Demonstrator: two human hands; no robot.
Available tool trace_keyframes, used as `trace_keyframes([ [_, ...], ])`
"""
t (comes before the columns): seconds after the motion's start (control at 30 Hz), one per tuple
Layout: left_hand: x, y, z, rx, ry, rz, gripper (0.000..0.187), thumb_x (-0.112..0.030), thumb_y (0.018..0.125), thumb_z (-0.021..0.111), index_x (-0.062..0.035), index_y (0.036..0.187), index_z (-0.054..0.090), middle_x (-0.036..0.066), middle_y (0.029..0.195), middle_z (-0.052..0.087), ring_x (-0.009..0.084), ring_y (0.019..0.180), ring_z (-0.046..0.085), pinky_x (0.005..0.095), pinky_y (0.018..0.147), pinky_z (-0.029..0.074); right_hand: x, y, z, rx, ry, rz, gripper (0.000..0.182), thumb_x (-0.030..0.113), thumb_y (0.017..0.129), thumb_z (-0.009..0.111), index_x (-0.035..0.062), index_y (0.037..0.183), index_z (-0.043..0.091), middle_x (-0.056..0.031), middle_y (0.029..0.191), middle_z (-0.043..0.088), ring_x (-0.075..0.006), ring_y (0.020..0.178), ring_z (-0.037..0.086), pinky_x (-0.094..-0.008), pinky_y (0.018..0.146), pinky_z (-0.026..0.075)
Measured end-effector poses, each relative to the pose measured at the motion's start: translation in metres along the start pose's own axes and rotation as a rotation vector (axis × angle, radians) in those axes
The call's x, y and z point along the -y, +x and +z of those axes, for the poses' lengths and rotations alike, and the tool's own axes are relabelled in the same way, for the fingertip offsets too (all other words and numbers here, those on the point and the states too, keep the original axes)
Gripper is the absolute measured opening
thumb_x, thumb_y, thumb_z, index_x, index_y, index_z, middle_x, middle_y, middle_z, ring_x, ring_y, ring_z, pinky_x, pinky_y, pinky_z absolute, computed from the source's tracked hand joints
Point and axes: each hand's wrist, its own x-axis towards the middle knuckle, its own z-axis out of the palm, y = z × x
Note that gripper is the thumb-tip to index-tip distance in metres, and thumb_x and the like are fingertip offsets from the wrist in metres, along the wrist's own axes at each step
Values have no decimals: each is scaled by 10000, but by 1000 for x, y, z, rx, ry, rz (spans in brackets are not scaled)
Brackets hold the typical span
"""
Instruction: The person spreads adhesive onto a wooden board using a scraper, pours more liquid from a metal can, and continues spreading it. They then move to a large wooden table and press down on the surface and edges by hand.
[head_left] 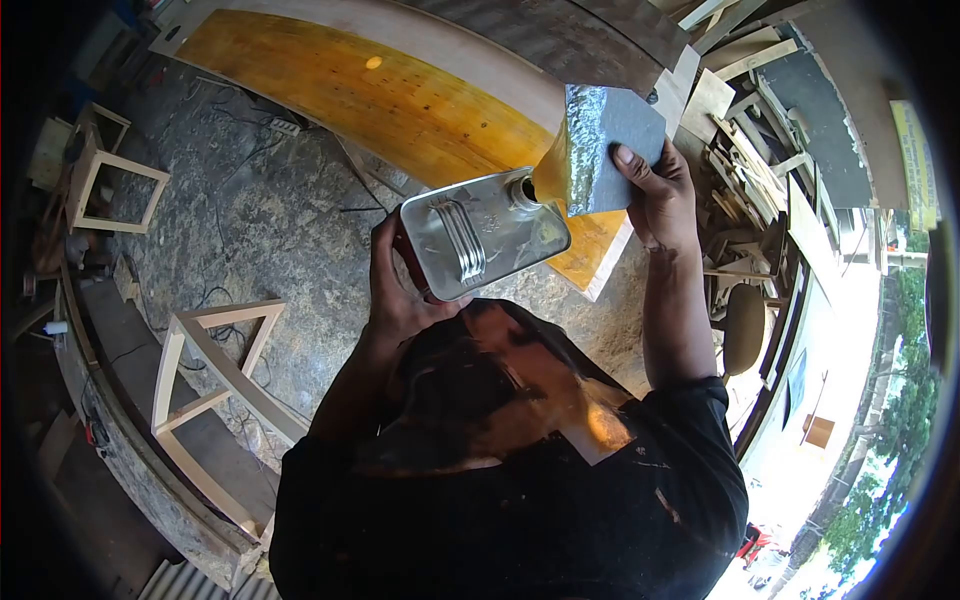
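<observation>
Left hand (405, 295): fingers spread around the metal can (485, 235), gripping its side and lower edge. Right hand (662, 195): thumb pressed on the grey sheet (625, 135), held beside the can's spout (523, 190); its fingers partly hidden.

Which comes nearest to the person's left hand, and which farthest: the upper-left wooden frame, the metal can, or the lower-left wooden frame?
1. Metal can: touching the left hand.
2. Lower-left wooden frame: out to the left.
3. Upper-left wooden frame: farther off, far left.
</observation>
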Motion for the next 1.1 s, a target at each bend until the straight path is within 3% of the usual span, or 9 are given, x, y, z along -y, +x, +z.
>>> trace_keyframes([
  [0.3,-7,-2,3,2,-159,-30,1095,-276,590,871,21,1406,203,182,1323,346,290,1236,412,445,1021,373,9,-7,5,-4,-10,-19,380,34,852,672,-39,1199,536,-109,1060,648,-167,947,635,-312,841,521],
  [0.6,-7,-9,-1,9,-109,-29,1104,-261,587,866,20,1412,189,185,1344,322,291,1262,386,447,1036,362,14,-11,4,-1,-9,-36,386,28,849,672,-40,1202,533,-112,1063,648,-166,944,635,-303,837,524],
  [1.1,-22,-12,1,-19,-206,-24,1102,-262,587,858,41,1403,181,190,1321,367,292,1231,428,439,1027,380,12,-19,11,8,-161,-125,343,71,858,681,-22,1168,566,-96,1029,669,-160,931,640,-299,832,509],
])
